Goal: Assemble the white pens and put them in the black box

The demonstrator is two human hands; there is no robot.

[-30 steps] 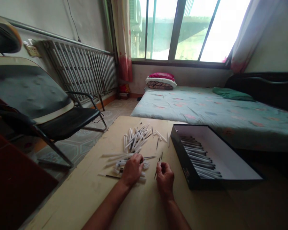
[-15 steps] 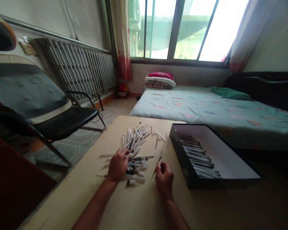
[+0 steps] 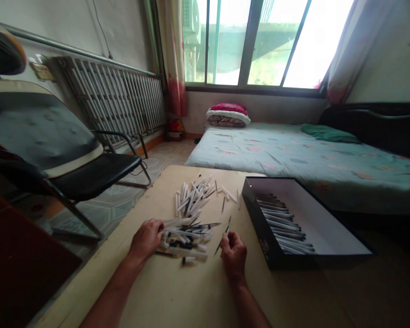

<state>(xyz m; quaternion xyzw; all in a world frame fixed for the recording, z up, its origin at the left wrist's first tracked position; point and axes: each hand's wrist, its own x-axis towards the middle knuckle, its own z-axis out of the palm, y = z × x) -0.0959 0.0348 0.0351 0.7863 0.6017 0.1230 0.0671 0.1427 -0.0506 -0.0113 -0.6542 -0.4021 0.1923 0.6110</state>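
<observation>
My left hand (image 3: 147,239) is at the left edge of a loose pile of pen parts, fingers pinched on the near end of a white pen barrel (image 3: 177,222). My right hand (image 3: 234,251) pinches a thin dark pen refill (image 3: 228,225), which slants up past the fingertips and down below them. Between the hands lie white tubes, dark refills and black caps, among them a white tube with a black end (image 3: 188,260). Farther back the pile of white barrels (image 3: 193,198) continues. Its parts overlap, so some are hidden.
A black open box (image 3: 269,250) with a white inside stands right of my right hand, a row of grey pens (image 3: 287,228) in it. All this is on a pale tabletop (image 3: 177,300). A bed (image 3: 269,150) lies beyond, and a black chair (image 3: 92,175) is left.
My left hand has moved left and slightly toward me, from over the pile to its left edge. The right hand stays in place with the refill, which shows more below the fingers.
</observation>
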